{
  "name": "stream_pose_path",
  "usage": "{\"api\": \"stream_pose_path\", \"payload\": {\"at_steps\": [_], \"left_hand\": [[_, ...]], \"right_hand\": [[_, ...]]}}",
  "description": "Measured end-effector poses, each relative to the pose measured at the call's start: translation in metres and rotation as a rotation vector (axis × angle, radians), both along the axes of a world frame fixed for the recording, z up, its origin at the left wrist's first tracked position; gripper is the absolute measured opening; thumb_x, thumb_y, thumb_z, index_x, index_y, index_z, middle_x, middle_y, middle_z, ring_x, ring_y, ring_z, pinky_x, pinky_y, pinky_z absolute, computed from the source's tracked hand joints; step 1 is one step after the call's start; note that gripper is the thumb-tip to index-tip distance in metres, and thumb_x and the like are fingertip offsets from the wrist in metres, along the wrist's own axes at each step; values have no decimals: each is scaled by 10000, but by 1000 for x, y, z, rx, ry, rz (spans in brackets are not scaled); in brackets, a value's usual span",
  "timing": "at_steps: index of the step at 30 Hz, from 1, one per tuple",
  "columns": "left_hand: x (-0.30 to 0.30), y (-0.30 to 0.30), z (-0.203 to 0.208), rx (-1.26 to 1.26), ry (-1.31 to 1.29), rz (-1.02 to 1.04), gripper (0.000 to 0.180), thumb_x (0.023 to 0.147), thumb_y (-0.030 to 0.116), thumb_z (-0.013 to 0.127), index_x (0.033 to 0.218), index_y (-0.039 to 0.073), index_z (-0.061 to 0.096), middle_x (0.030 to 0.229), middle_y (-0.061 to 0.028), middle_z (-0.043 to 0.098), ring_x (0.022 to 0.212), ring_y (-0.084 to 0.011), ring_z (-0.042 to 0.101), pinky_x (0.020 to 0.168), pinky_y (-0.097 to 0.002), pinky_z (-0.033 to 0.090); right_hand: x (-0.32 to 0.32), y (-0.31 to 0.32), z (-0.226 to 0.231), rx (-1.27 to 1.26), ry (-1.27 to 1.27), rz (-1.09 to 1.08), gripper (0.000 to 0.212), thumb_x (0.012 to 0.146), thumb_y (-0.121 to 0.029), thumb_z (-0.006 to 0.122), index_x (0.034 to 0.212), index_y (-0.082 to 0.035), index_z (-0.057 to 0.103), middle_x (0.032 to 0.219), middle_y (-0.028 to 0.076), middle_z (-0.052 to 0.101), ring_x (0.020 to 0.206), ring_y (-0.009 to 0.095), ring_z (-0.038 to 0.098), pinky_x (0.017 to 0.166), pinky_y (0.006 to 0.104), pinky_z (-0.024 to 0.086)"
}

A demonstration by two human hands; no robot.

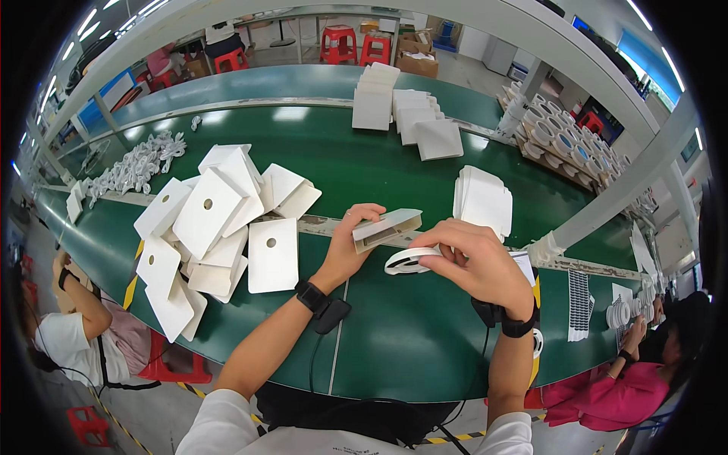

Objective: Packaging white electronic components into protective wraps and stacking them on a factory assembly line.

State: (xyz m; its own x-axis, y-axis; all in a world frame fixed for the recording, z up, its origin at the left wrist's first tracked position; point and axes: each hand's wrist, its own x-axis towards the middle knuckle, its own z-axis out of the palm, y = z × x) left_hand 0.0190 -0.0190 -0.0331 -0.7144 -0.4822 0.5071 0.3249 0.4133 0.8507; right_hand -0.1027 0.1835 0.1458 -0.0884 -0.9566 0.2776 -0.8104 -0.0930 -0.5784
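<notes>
My left hand [347, 249] is closed on a thin white carton [393, 225], held tilted above the green work surface with one open end showing. In my right hand [476, 262], thumb and fingers pinch a flat round white piece [397, 260] with a dark inner part; its exact kind does not show. The round piece is just right of and below the carton, apart from it. Left of my hands lies a loose heap of flat white cartons [205, 212], several with a round hole. Behind my right hand stands a stack of white cartons [482, 199].
More white cartons [413, 114] stand across the green bench [334, 167]. A pile of white coiled cables [144, 165] lies far left. Trays of round white pieces [557, 133] sit far right beside a white post [607, 189]. Co-workers sit at left [76, 326] and right [622, 379].
</notes>
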Motion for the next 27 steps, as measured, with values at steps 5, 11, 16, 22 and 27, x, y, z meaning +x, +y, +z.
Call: {"api": "stream_pose_path", "payload": {"at_steps": [5, 11, 16, 22, 27], "left_hand": [[0, 0, -2, -25, 76, -1, 403, 817, -67, 752, 1134, 83, 554, 1296, -95, 597, 1194, -213, 584, 1031, -343, 475], [0, 4, 2, 62, 69, -13, 407, 826, -91, 729, 1152, 78, 555, 1279, -79, 606, 1184, -198, 585, 1020, -335, 477], [1, 10, 7, 150, 41, -25, 410, 824, -104, 710, 1161, 70, 553, 1268, -70, 613, 1162, -192, 597, 1006, -326, 481], [-1, 7, 5, -76, 105, 19, 430, 787, -93, 738, 1143, 77, 567, 1220, -79, 633, 1132, -263, 611, 981, -352, 486], [-2, 6, -1, -5, 97, 3, 423, 819, -115, 702, 1168, 65, 546, 1237, -87, 611, 1145, -203, 605, 977, -314, 495]], "right_hand": [[16, -15, -15, -347, 321, 48, 237, 793, -33, 775, 1025, -61, 732, 911, 38, 703, 724, 169, 609, 594, 310, 505], [19, -34, -46, -483, 706, -77, 297, 722, -8, 789, 1006, -58, 718, 1005, 33, 717, 759, 178, 640, 619, 298, 543], [17, -43, -70, -584, 703, -123, 297, 726, -26, 799, 1009, -56, 712, 1042, 35, 712, 786, 172, 645, 612, 297, 540], [18, -42, -69, -457, 662, -162, 289, 754, -32, 788, 1030, -53, 704, 1044, 44, 698, 854, 197, 665, 642, 310, 550], [18, -42, -65, -376, 604, -80, 243, 790, -16, 769, 1022, -58, 707, 1021, 60, 684, 912, 252, 681, 677, 345, 561]]}}
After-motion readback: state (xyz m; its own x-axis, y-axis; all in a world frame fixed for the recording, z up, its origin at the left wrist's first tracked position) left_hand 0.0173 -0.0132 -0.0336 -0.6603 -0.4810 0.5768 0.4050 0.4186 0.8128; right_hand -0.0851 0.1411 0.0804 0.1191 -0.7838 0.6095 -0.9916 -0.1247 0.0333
